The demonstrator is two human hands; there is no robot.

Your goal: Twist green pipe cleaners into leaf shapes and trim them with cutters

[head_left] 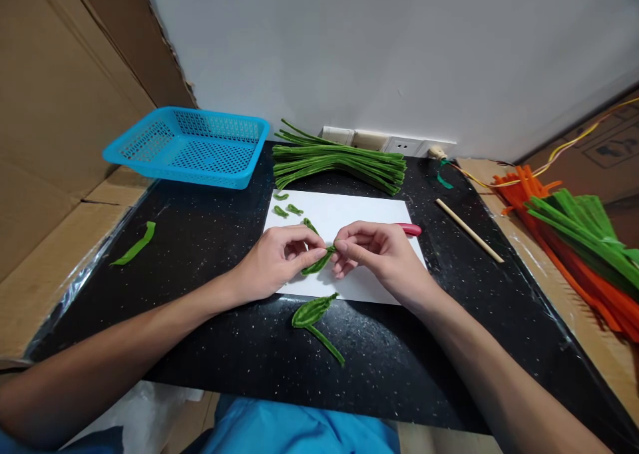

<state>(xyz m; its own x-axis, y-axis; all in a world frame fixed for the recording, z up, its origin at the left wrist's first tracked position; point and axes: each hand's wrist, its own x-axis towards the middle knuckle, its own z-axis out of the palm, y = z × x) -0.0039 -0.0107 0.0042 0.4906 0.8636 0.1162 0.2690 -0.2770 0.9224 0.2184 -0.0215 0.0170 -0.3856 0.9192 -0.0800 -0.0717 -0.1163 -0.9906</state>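
Observation:
Between my two hands is a green fuzzy pipe cleaner (315,265) bent into a leaf-like loop, held over a white sheet (364,208). My left hand (282,254) pinches it between thumb and fingertips. From the other side, my right hand (377,254) grips its narrow tip, thumb against forefinger. A finished-looking leaf shape (312,312) of the same material, with a stem, lies on the black tabletop just in front of the sheet. Several small bent green pieces (294,210) rest at the sheet's upper left. A red handle (410,229) shows partly behind my right hand.
A bundle of green pipe cleaners (339,164) lies at the back by the wall sockets (399,146). The blue basket (200,148) stands back left, a green strip (134,244) nearer. To the right are a wooden stick (469,230) and orange and green bundles (589,241).

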